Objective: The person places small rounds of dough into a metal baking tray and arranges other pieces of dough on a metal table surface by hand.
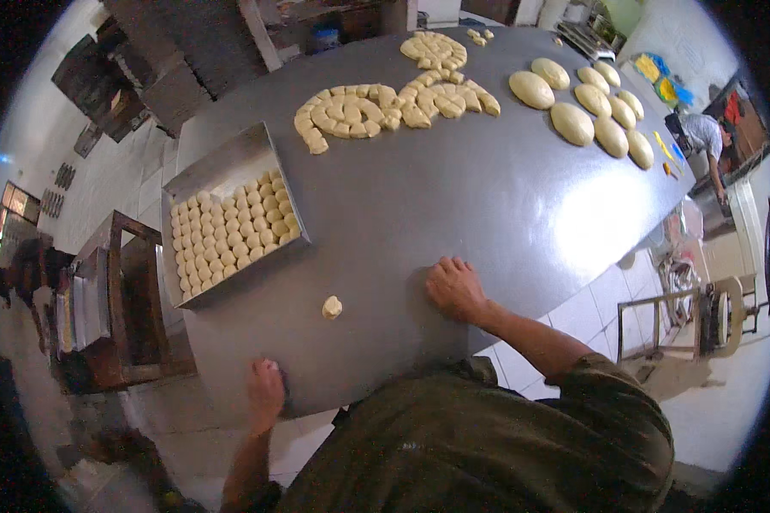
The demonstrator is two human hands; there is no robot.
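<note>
On the metal table, my right hand rests palm down with its fingers curled under. Whatever lies beneath that palm is hidden. My left hand is at the table's near left edge, its fingers bent inward and a little blurred; I cannot see what they close around. Between the two hands, nearer the left, lies a single small piece of dough. Beyond the left hand stands a metal tray, filled over much of its base with rows of small round dough balls.
Cut dough pieces lie in curved clusters at the far side of the grey table. Several large oval dough lumps sit at the far right. Another person bends over beyond the right edge. A wooden rack stands left.
</note>
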